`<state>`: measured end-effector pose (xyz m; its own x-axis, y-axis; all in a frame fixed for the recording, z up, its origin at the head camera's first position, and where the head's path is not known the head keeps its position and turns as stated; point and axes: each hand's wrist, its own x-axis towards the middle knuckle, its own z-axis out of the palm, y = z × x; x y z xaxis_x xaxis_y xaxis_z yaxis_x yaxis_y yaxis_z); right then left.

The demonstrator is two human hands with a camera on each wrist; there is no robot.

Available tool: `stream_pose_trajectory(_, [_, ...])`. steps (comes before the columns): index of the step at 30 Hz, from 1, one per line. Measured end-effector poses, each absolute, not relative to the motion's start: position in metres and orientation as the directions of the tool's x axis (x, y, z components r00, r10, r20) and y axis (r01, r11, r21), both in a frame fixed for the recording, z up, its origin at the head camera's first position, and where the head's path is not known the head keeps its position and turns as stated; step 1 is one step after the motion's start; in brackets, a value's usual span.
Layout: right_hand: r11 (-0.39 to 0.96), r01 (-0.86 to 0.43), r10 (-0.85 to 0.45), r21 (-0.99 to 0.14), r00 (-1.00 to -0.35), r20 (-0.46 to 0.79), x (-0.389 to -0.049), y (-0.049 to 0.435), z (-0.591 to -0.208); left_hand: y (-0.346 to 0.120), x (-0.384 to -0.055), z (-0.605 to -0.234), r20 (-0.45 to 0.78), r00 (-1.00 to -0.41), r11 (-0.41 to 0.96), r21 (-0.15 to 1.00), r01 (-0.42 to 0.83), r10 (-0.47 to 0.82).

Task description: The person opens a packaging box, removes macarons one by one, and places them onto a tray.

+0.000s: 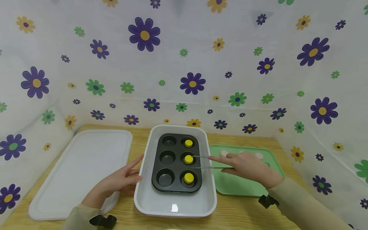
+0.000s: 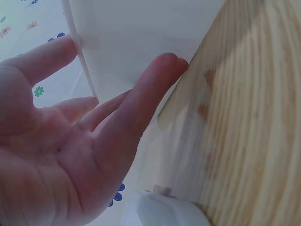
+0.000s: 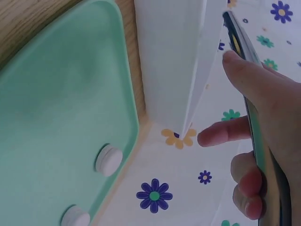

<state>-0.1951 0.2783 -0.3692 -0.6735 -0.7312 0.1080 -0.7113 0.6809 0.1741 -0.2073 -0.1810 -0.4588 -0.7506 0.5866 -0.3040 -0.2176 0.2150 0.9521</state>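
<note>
A dark muffin tin (image 1: 177, 162) lies inside a white plastic tub (image 1: 175, 204). Its right column holds three yellow macarons, one per cup: a far one (image 1: 188, 143), a middle one (image 1: 188, 159) and a near one (image 1: 188, 178). The left cups hold nothing. My right hand (image 1: 244, 166) grips metal tongs (image 1: 212, 167) over the tub's right wall. The tong arms are spread, one tip at the middle macaron, the other a little nearer to me; whether they touch it I cannot tell. My left hand (image 1: 119, 182) rests against the tub's left wall, fingers extended.
To the right is a green tray (image 1: 238, 187) with several pale macarons (image 3: 109, 160), partly hidden behind my right hand in the head view. A white tray (image 1: 83, 166) lies on the left of the wooden table (image 1: 138, 137). Flower-patterned sheeting (image 1: 172, 64) surrounds the table's back and sides.
</note>
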Motion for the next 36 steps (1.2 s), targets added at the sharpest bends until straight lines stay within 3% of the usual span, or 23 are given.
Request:
stream_pose_trajectory(8, [0.589,-0.79,-0.804,0.172,-0.594,0.023,-0.194,0.271,-0.365,-0.182,-0.208,-0.455,-0.287,-0.745,0.204,0.958,-0.204,0.602])
stream_pose_trajectory(13, [0.572,-0.805,-0.815,0.16,-0.58,-0.004,-0.193,0.266,-0.364,-0.182,-0.208,-0.455,-0.286,-0.743,0.205,0.958,-0.202,0.605])
stream_pose_trajectory(31, [0.635,-0.768,-0.746,0.087,-0.639,-0.19,-0.196,0.231,-0.368,-0.181,-0.208,-0.456,-0.282,-0.741,0.198,0.959,-0.203,0.609])
stream_pose_trajectory(36, [0.61,-0.787,-0.769,0.089,-0.616,-0.171,-0.197,0.229,-0.375,-0.181,-0.208,-0.456,-0.283,-0.743,0.203,0.959,-0.2,0.606])
